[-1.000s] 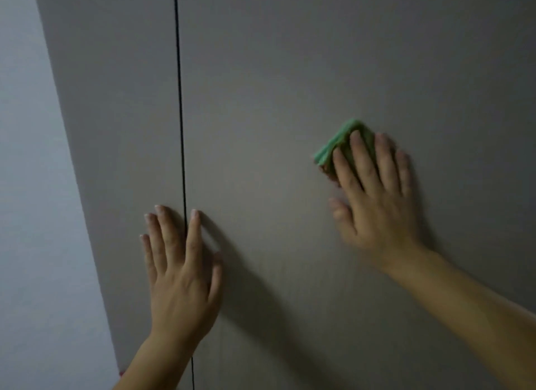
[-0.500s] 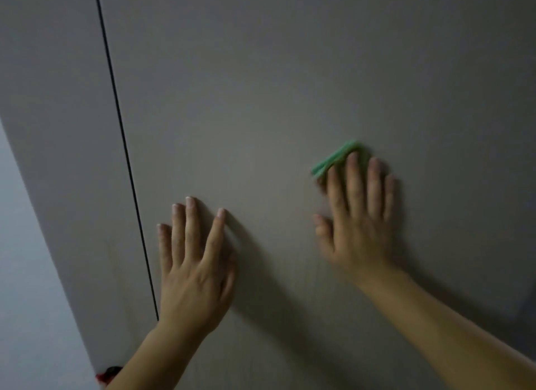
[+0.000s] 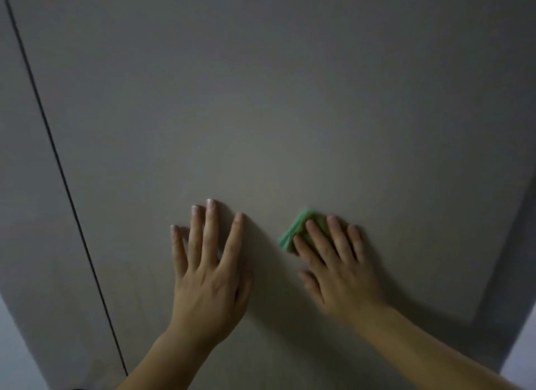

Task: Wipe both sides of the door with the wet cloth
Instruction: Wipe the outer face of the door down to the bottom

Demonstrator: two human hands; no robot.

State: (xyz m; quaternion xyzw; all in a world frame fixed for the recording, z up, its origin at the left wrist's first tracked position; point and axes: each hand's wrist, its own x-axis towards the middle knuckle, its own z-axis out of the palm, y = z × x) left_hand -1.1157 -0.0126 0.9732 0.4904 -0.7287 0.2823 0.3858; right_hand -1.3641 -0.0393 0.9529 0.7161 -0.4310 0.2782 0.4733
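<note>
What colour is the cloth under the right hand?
Green; the cloth shows in the head view, under the right hand.

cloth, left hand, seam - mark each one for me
cloth [image 3: 291, 231]: head view, on the green folded edge left uncovered
left hand [image 3: 208, 279]: head view, on the back of the hand
seam [image 3: 61, 172]: head view, about midway along the dark line

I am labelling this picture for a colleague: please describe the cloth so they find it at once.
Start from the big grey door that fills the view, with two hands flat on it. Under the fingers of the right hand, a small folded cloth sticks out toward the left hand. It is the only green thing in the picture.
</note>
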